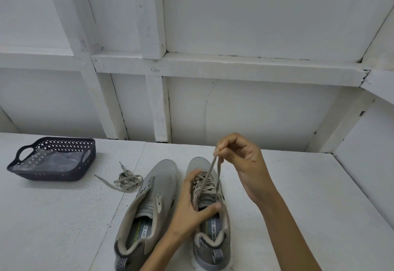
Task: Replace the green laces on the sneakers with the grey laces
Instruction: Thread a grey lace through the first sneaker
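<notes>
At lower centre, my right hand (241, 164) pinches a flat greyish lace (210, 170) above the grey mesh sneaker (198, 163) my left hand (191, 209) grips. White tabletop (298, 185) spreads rightward to the wall.

Grey unlaced sneaker (149, 204) stood upright, toe away. Its laced twin (201, 163) sat just right, lace ends (210, 169) raised; loose lace (128, 180) bunched just left.
</notes>
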The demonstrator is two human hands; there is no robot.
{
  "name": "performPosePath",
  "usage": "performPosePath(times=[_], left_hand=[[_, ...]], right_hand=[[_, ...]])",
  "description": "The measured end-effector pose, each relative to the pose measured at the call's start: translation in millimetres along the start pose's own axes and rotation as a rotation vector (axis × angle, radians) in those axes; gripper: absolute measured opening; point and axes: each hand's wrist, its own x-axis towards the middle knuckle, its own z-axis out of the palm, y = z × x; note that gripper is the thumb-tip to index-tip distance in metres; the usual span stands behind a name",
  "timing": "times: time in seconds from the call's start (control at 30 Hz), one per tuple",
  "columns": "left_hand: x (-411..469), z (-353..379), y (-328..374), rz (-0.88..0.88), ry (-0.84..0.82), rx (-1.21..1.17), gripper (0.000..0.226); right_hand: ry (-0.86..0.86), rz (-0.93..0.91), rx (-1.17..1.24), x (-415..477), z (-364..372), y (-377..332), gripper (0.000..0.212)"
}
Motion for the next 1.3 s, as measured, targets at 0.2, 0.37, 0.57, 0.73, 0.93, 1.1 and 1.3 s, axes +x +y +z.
performPosePath(times=[0.2,0.37,0.57,0.73,0.93,1.1,1.3], left_hand=[[14.7,-11.2,1.2,-0.146,0.287,-0.118,0.022],[30.0,-11.3,-7.5,-0.129,0.269,0.199,0.021],[44.4,-20.2,-2.8,-0.122,0.18,0.445,0.015],[48.7,-23.6,3.7,-0.126,0.161,0.517,0.006],[49.8,-24.9,2.1,-0.118,0.161,0.55,0.01],[52.3,-23.4,0.9,-0.07,0.122,0.63,0.012],[48.6,-21.3,-0.9,-0.009,0.139,0.739,0.006]], right_hand=[[0.241,0.367,0.271,-15.7,-32.6,25.4,0.006],[0.26,0.714,-0.142,-20.0,-36.1,71.7,0.009],[0.154,0.653,-0.721,-13.4,-22.1,98.8,0.012],[0.089,0.554,-0.955,-7.3,-20.6,99.2,0.013],[-0.015,0.543,-0.902,-8.6,-24.2,104.4,0.011],[0.039,0.557,-0.572,-20.0,-23.5,112.1,0.013],[0.092,0.508,-0.362,-27.4,-20.3,111.7,0.011]])
